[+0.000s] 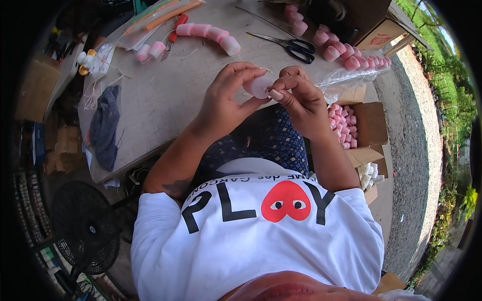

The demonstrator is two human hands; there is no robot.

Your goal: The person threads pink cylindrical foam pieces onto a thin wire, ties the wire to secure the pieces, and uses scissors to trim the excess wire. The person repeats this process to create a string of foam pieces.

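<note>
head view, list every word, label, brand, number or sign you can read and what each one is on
White shirt: large black letters with a red heart among them, legible but not quoted here.
White shirt, above those: a smaller curved line of black letters, also not quoted.
Cardboard box at the top right: a red printed mark, too small and blurred to read.
Held pink piece: no readable text shows.

The left fingers (pixel 243 76) partly hide the pale pink cylinder (pixel 260 88).

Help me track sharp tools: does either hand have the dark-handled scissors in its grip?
No: the dark-handled scissors lie on the table, apart from the left grip and the right grip.
</note>
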